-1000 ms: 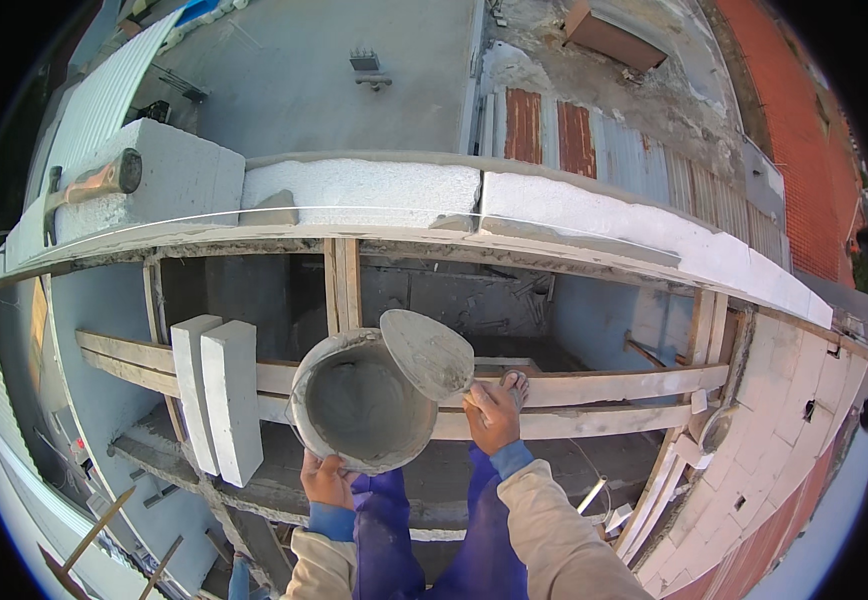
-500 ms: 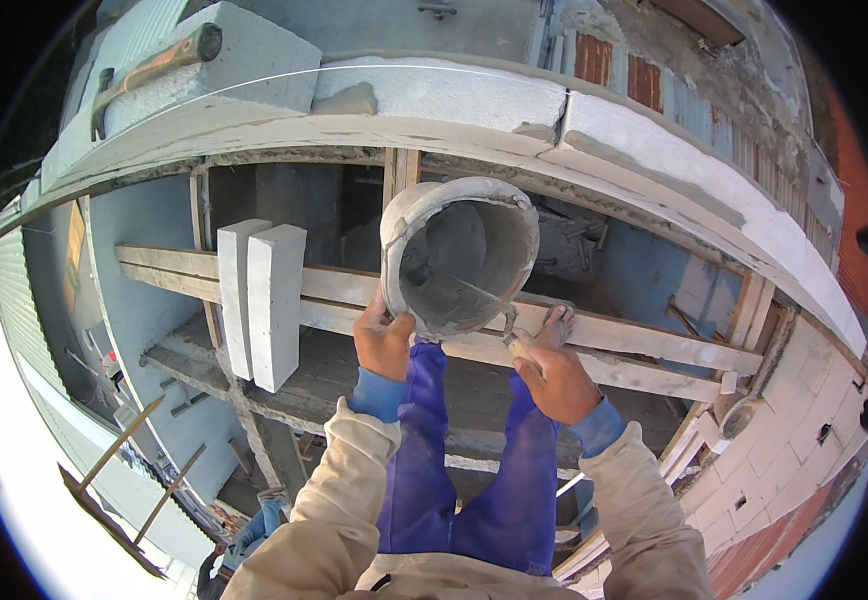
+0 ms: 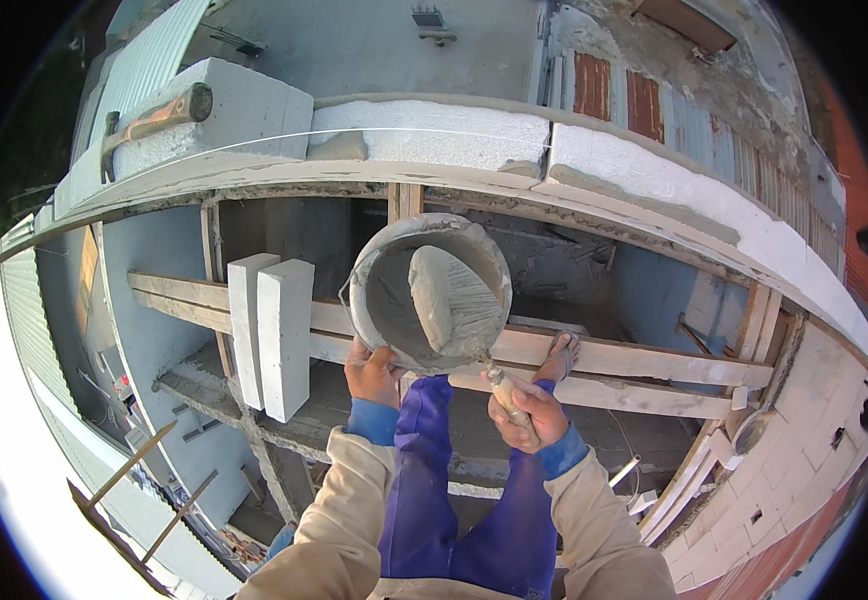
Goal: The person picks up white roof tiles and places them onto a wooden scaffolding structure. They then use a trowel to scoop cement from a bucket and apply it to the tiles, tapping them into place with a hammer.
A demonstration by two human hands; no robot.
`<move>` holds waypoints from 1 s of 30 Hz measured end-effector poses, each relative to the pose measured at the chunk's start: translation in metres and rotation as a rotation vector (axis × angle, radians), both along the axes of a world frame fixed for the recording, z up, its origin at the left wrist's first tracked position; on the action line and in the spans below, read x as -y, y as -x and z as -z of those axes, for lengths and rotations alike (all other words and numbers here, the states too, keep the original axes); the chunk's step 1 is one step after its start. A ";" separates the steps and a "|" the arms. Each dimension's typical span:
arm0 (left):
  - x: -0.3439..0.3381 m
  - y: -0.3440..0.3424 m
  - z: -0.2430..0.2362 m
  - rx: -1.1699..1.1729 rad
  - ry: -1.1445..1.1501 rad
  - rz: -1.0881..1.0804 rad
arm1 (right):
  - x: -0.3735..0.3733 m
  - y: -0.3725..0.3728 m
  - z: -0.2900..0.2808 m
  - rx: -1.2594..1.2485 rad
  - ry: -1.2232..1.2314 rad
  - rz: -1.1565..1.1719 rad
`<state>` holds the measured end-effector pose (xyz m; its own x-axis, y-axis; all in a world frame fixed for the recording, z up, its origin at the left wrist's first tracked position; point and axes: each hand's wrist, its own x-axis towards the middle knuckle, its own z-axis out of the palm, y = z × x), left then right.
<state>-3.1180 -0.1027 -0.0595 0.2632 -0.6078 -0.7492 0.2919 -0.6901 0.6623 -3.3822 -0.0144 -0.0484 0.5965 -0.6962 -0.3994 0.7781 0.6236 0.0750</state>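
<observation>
A person's two bare hands at work above a timber scaffold, seen from the head. The round, mortar-coated bucket (image 3: 372, 275) occupies the centre, its mouth turned toward the viewer, over a pair of wooden planks (image 3: 644, 362); whether it rests on them cannot be told from this angle. The left hand (image 3: 372, 374), to the bucket's lower left, has its grip closed on the near rim. The right hand (image 3: 537, 412), to the lower right, has its grip wrapped around the wooden handle of the trowel (image 3: 476, 312). The trowel's blade lies within the outline of the bucket's mouth and bears an elongated heap of grey mortar (image 3: 431, 298) along its left side. Left of the bucket, two narrow white blocks (image 3: 284, 340) sit side by side across the planks. To the right, a bare foot (image 3: 562, 354) shows at the planks. Beyond, a curved-looking course of white blocks (image 3: 424, 133) spans the view, with a taut string (image 3: 394, 129) along it; at its left, a hammer (image 3: 159, 122) lies on a larger block (image 3: 264, 110).
</observation>
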 end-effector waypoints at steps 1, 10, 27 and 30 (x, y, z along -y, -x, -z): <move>-0.005 -0.004 0.000 -0.040 0.015 -0.054 | 0.007 0.000 0.000 -0.089 0.100 0.057; -0.050 -0.056 0.004 0.012 -0.083 -0.094 | 0.136 0.000 0.080 -1.371 0.394 0.412; -0.087 -0.104 0.008 -0.075 -0.185 -0.179 | 0.189 -0.102 0.112 -1.995 0.604 0.581; -0.088 -0.108 0.014 -0.099 -0.142 -0.209 | 0.215 -0.111 0.129 -2.139 0.603 0.483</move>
